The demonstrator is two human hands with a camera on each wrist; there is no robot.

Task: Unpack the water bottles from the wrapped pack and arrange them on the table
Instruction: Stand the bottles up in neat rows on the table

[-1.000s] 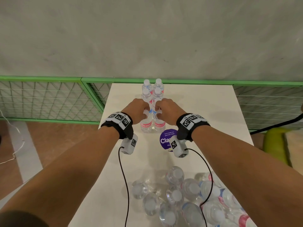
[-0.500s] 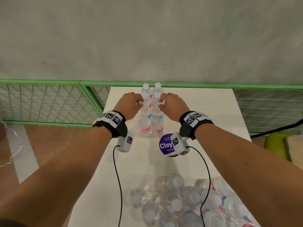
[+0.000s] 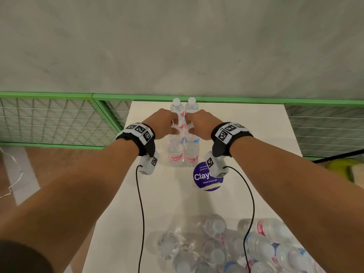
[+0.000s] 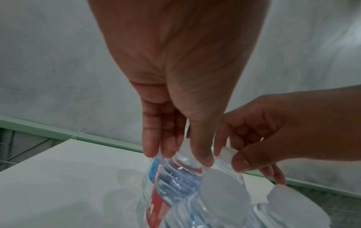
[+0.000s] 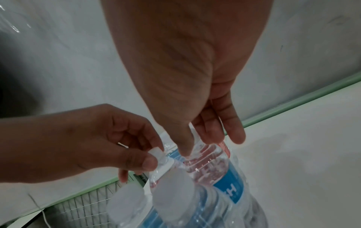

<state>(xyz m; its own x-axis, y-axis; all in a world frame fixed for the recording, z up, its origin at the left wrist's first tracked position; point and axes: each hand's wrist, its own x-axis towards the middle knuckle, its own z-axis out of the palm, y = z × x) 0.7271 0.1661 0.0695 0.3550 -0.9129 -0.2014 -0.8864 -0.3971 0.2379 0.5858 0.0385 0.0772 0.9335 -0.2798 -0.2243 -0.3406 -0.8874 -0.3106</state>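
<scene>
Clear water bottles stand in two tight rows point(image 3: 183, 152) down the middle of the white table point(image 3: 252, 146). My left hand point(image 3: 173, 128) pinches the white cap of a left-row bottle point(image 4: 175, 174) partway along. My right hand point(image 3: 192, 128) pinches the cap of the bottle beside it point(image 5: 213, 163). Thumb and fingers of the left hand point(image 4: 185, 154) close on the cap, as do those of the right hand point(image 5: 197, 145). The torn pack point(image 3: 216, 245) with several bottles lies at the near edge.
A round purple sticker point(image 3: 206, 179) lies on the table just right of the front bottles. Green mesh fencing point(image 3: 59, 119) runs behind and left of the table, under a grey wall. Black wrist cables point(image 3: 140, 213) hang over the near tabletop.
Both hands left the front pair of bottles and moved a little farther along the rows. They now pinch the caps of a pair behind it. The head view tilted slightly.
</scene>
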